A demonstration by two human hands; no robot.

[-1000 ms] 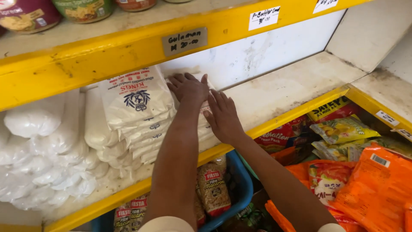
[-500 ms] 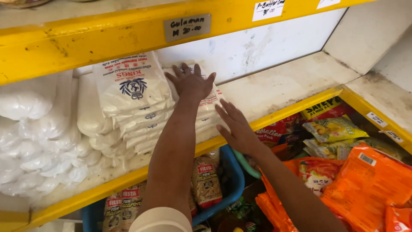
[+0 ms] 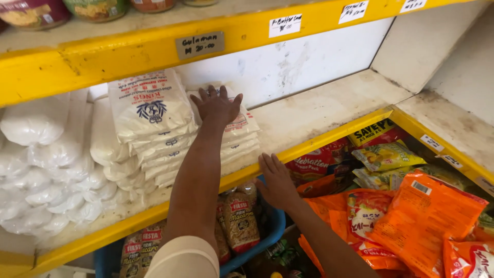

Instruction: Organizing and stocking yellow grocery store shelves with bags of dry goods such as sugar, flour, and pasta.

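Shelf-stocking, by the look of it: left hand (image 3: pixel 216 105) lies flat, fingers spread, palm pressed on top of the right-hand stack of white paper sacks (image 3: pixel 242 136), which sits on the middle shelf against the white back wall. Nothing is clamped; it is an open-palm press, not a grip. Right hand (image 3: pixel 278 180) is lower, fingers loosely extended and apart, holding nothing, hovering just in front of the yellow shelf edge (image 3: pixel 319 141) and above the blue basket (image 3: pixel 267 231).

Judgement: stack is being squared or steadied. Any further tidying would call for even pressure on the top sack so the pile does not slide toward the bare shelf space to its right.

Packages:
- A second, taller stack of white sacks (image 3: pixel 149 110) with a dark blue emblem, just left of the pressed stack.
- Clear bags of white powder (image 3: pixel 41 164) heaped at far left.
- Pasta packets (image 3: pixel 239 219) standing in the basket.
- Orange snack bags (image 3: pixel 422 216) lower right; yellow packets (image 3: pixel 388 154) behind them.
- Small white paper tags (image 3: pixel 284 24) and one grey tag (image 3: pixel 200 45) stuck on the upper yellow rail.
- Jars (image 3: pixel 95 7) on the top shelf, only their bases visible.
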